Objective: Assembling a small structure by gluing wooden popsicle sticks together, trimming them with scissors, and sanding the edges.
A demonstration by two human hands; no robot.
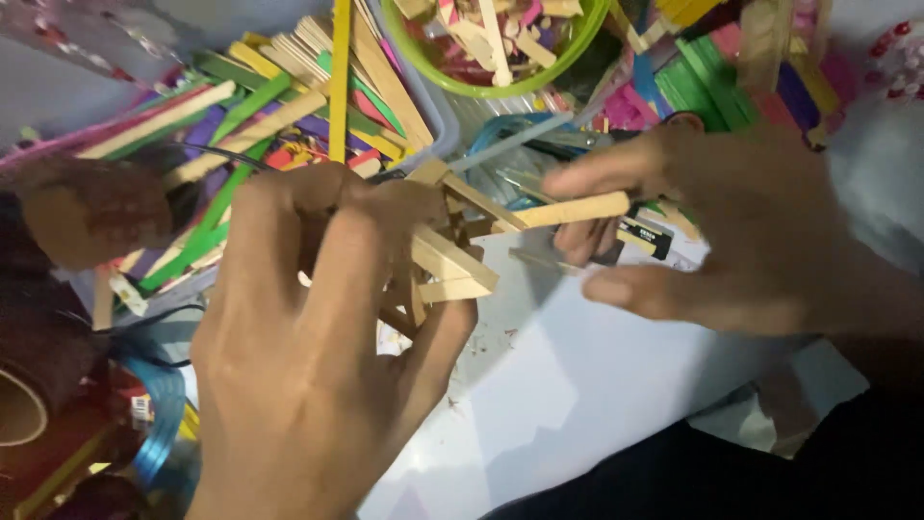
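Observation:
My left hand [308, 356] grips a small frame built of plain wooden craft sticks [445, 260], fingers wrapped round its lower part. My right hand [731, 221] pinches one plain wooden stick [568, 210] between thumb and forefinger and holds it against the top of that frame. Both hands hover over a white sheet [577, 385] on the work surface.
A pile of coloured craft sticks [279, 106] lies at the back left, more coloured sticks [712, 77] at the back right. A green bowl [500, 89] holds stick offcuts. A small black-and-yellow object [647, 237] lies under my right hand. A brown tape roll [19, 404] sits at the left.

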